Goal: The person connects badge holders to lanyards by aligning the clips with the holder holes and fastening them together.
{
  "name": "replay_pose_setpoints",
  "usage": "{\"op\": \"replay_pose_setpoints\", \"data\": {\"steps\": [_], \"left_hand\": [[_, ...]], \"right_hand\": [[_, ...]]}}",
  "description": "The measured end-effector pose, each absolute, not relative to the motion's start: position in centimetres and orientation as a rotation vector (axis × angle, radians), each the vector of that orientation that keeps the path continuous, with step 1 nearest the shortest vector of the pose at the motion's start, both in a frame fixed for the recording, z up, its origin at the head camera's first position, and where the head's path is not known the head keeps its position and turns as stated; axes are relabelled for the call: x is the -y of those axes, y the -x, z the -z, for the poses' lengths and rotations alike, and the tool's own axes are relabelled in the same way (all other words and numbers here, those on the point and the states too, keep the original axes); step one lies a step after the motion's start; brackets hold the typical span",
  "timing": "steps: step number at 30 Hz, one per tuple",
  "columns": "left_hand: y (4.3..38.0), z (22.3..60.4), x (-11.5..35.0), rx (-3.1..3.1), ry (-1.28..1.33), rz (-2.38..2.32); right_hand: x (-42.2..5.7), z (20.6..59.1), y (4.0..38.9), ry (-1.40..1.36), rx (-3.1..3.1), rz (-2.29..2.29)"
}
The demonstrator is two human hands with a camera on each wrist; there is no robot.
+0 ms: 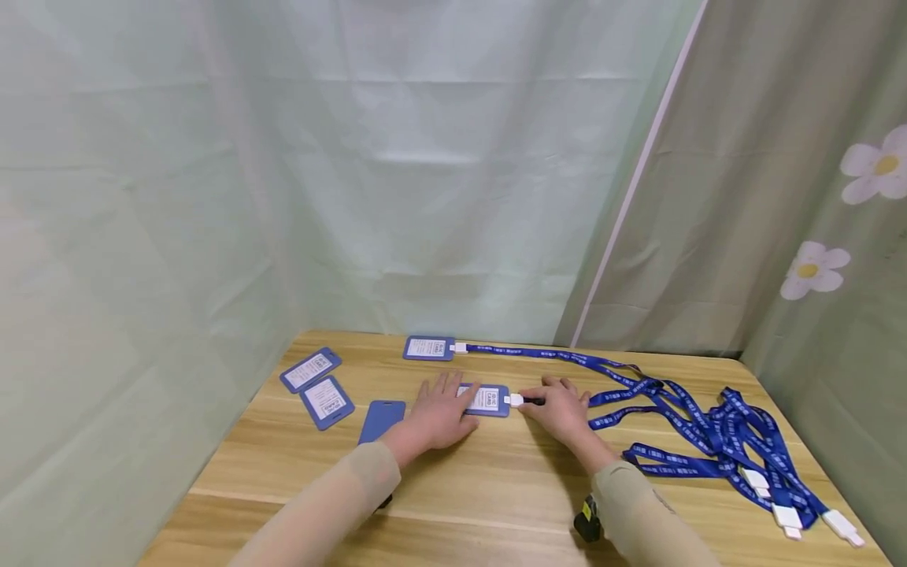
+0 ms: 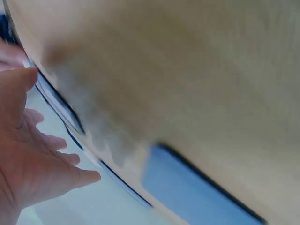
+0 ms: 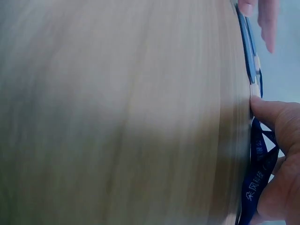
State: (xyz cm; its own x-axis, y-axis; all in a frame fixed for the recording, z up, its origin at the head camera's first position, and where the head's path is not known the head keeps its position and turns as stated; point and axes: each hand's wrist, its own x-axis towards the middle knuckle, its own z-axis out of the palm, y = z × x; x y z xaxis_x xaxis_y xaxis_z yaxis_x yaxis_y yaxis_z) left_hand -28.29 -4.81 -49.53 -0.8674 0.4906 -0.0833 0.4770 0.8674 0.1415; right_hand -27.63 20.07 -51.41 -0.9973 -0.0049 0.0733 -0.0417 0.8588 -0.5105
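A blue badge holder (image 1: 494,400) with a white printed card lies at the middle of the table. Over its left end rests my left hand (image 1: 439,413), its fingers spread. A white clip (image 1: 516,400) meets the holder's right edge, and my right hand (image 1: 560,409) pinches that clip between thumb and fingers. From the right hand a blue printed lanyard (image 3: 257,178) trails away in the right wrist view. A plain blue holder (image 1: 381,419) lies just left of my left hand, its near part hidden behind the forearm.
Another badge holder (image 1: 428,348) joins a lanyard (image 1: 538,353) at the back. Two loose badge holders, one farther back (image 1: 310,370) and one nearer (image 1: 327,402), lie at the left. Tangled blue lanyards (image 1: 737,441) with white clips (image 1: 786,520) cover the right side. Curtains (image 1: 439,197) hang behind the table.
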Motion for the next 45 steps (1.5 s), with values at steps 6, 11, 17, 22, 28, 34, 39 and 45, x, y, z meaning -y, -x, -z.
{"op": "replay_pose_setpoints", "data": {"steps": [6, 11, 17, 22, 28, 34, 39, 45], "left_hand": [[26.0, 49.8, 3.1, -2.868, -0.949, -0.039], [25.6, 50.0, 3.5, -2.877, -0.905, -0.009], [26.4, 49.6, 5.2, -2.864, -0.841, -0.032], [27.0, 49.1, 6.6, -2.844, -0.803, -0.032], [27.1, 48.6, 7.5, -2.826, -0.754, -0.036], [27.3, 48.4, 8.4, -2.823, -0.709, -0.047], [28.0, 48.3, 9.4, -2.82, -0.664, -0.072], [28.8, 48.1, 10.7, -2.825, -0.632, -0.125]], "right_hand": [[-19.9, 51.3, 27.7, -0.086, 2.982, -0.735], [-20.7, 51.2, 27.4, -0.153, 3.012, -0.703], [-22.8, 51.1, 27.1, -0.19, 2.993, -0.635], [-23.3, 50.8, 26.9, -0.197, 2.993, -0.571], [-23.5, 50.7, 26.7, -0.218, 2.994, -0.506], [-24.5, 50.7, 26.5, -0.24, 2.975, -0.416], [-25.8, 50.7, 26.4, -0.245, 2.947, -0.371], [-26.9, 50.4, 26.2, -0.242, 2.934, -0.33]]}}
